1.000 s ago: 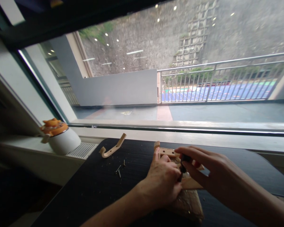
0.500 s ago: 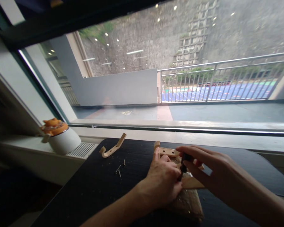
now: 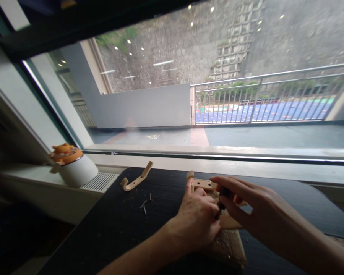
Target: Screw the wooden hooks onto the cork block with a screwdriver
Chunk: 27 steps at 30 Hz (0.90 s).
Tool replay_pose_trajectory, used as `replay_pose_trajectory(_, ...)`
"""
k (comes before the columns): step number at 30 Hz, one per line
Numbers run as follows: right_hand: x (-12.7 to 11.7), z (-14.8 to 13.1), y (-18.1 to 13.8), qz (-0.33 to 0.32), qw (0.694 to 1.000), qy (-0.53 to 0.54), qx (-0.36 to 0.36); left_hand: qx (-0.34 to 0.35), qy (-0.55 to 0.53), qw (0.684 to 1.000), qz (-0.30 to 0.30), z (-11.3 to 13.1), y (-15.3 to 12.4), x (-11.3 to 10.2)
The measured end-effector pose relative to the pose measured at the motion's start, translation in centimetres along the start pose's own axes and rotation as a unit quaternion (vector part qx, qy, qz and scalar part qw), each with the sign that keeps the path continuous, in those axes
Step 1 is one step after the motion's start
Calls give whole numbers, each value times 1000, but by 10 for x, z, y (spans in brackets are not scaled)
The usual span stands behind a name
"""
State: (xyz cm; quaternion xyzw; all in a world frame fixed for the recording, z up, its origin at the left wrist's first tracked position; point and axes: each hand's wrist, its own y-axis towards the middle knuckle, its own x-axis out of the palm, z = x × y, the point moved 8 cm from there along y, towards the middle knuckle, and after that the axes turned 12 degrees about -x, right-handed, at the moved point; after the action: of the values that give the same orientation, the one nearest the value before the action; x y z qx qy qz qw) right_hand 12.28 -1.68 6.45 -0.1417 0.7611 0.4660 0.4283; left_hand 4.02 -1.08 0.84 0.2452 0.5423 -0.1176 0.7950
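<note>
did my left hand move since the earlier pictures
No, not visibly. The left hand is in the same spot against the table and its far edge, with no shift sideways, nearer or farther.

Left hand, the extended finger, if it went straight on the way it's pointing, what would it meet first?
Likely the pale wooden strip's upturned end, right at the fingertip of the left hand; whether they touch is unclear.

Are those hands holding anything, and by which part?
The right hand holds a dark tool by its thick upper end. The left hand lies over wooden pieces; whether it grips them is hidden.
</note>
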Motion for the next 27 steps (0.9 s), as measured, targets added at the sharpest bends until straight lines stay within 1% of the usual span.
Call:
replay_pose_trajectory(4,1,1,0,-9,1000,12,3,0,1,1000,5,0,0,-1)
replay_pose_trajectory(12,0,6,-1,-6,999,-24,25,-8,2,1000,-4,-2,0,2)
replay_pose_trajectory(15,0,3,-2,-16,1000,-15,23,-9,3,1000,-4,-3,1,3)
replay_pose_trajectory(18,-1,2,-3,-9,1000,2,17,-6,4,1000,-13,-2,1,4)
replay_pose_trajectory(22,1,6,-3,-10,1000,7,21,-6,5,1000,-14,-2,1,4)
replay_pose_trajectory(27,0,12,-2,-7,999,-16,42,1,5,1000,-12,-2,0,5)
